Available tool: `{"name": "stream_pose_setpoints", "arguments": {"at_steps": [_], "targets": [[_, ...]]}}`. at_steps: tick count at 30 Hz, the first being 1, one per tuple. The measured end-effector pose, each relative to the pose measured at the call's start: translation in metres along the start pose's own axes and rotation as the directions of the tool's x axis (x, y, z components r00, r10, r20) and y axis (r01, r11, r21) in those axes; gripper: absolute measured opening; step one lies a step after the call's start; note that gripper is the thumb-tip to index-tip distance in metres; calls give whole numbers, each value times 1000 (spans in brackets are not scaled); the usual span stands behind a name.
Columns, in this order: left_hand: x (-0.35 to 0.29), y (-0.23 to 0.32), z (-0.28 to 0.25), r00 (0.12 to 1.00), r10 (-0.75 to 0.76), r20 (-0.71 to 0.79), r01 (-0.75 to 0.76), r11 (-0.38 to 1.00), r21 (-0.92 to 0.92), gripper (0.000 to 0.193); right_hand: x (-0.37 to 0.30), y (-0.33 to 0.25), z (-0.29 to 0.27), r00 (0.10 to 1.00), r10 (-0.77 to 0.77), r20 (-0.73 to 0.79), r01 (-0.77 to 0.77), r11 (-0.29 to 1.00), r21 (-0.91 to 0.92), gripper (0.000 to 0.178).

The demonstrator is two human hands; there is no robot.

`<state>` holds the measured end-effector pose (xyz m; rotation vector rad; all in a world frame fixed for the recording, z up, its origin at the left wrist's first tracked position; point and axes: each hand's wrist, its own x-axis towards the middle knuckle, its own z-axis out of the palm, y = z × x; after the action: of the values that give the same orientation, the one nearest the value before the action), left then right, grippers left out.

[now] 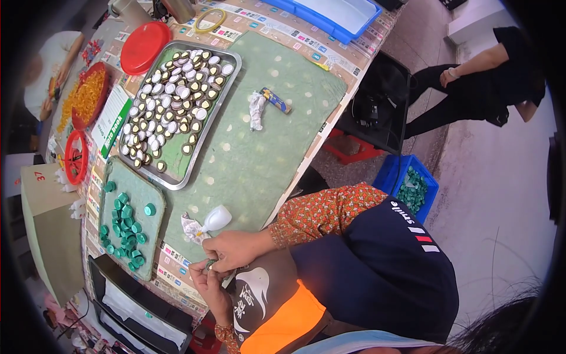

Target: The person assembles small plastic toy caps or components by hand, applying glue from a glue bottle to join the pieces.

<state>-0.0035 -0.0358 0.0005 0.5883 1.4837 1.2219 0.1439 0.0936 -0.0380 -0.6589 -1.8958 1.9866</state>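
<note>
Both my hands meet at the table's near edge, around a small dark green piece, probably a cap. My right hand [236,250] pinches it from above, while the fingers of my left hand [207,284] close on it from below. Fingers cover most of this green piece [210,264]. Just beyond my right hand lie a white squeeze bottle [217,218] and a crumpled tissue [193,229]. Several green fluted caps [122,227] rest on a green padded tray [154,236] to the left. A metal tray [184,171] further away holds many round pieces with white or cream faces.
A blue tube [276,100] and another crumpled tissue [256,111] lie on the green mat [253,159]. A red lid [145,48] and a tape roll [210,20] are farther off. A blue crate [433,192] stands right. People are at left and right.
</note>
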Motion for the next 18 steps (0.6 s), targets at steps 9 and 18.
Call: {"name": "stream_pose_setpoints", "arguments": {"at_steps": [9,18], "targets": [[-1,-9,1,1000,11,7,-10,993,-121,25,0,0,4,999,28,23,-30,997,75,35],[8,0,10,999,-29,-24,26,994,-108,17,-1,-1,6,999,30,-20,-26,987,158,31]]}}
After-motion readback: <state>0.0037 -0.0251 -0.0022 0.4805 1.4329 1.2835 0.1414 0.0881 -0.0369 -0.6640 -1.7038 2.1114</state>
